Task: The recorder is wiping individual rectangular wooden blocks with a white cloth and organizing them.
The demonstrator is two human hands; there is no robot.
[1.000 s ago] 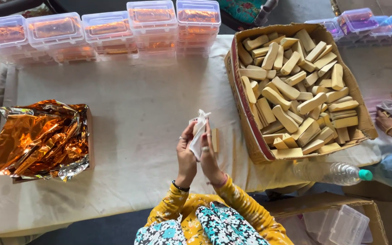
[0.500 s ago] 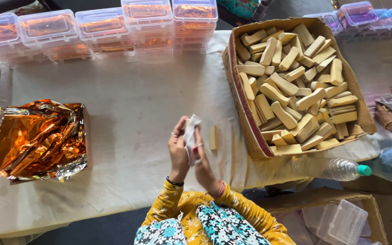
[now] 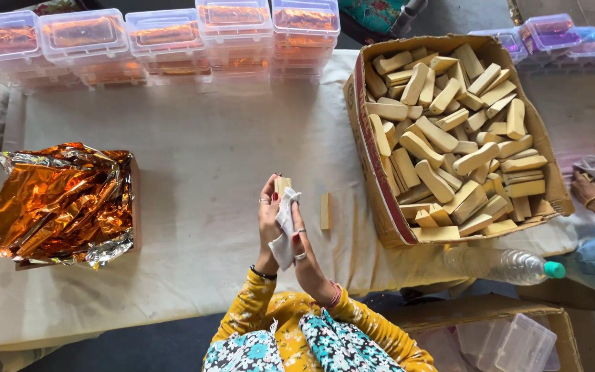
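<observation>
Left hand (image 3: 268, 219) is closed about a pale wooden block (image 3: 282, 184) held upright, its top end showing above the fingers. Right hand (image 3: 306, 251) presses a white cloth (image 3: 286, 224) against that block, fingers closed on the cloth. Just right of the hands, a second block (image 3: 325, 211) stands alone on the counter (image 3: 194, 151). Farther right, the cardboard box (image 3: 370, 179) of blocks. Well left, crumpled orange foil (image 3: 56, 203). Bare cloth-covered surface lies ahead, up to the stacked clear plastic boxes (image 3: 166, 34).

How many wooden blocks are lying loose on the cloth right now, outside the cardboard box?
1: a single wooden block lies on the cloth, between the left hand and the cardboard box. Another sits in that hand; others may be hidden.
</observation>
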